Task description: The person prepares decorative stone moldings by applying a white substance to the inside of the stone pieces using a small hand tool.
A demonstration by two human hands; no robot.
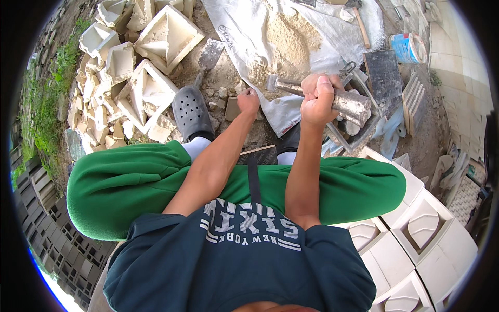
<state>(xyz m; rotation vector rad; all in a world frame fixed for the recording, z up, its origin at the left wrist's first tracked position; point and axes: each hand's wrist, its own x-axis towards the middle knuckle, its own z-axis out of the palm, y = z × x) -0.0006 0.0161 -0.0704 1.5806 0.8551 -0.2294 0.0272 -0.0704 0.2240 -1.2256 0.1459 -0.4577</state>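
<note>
My right hand (319,99) is wrapped round a thick, cement-caked tool (353,105). Its stout cylindrical end points right, and a narrower metal part reaches left toward the sheet; its exact kind is unclear. Lower and to the left, my left hand (248,101) is closed just above the rubble between my feet. Whatever its fingers may hold is hidden. A small brownish block (232,109) lies beside that hand. Ahead of both hands, a heap of sandy powder (291,41) rests on a white plastic sheet (234,26).
Broken cream-coloured moulded blocks (148,93) are piled at the left. On the right are a metal tray (358,132) with objects in it, a dark board (383,73), a blue-and-white bucket (408,48) and a wooden-handled tool (362,28). Pale blocks (395,255) stand at lower right.
</note>
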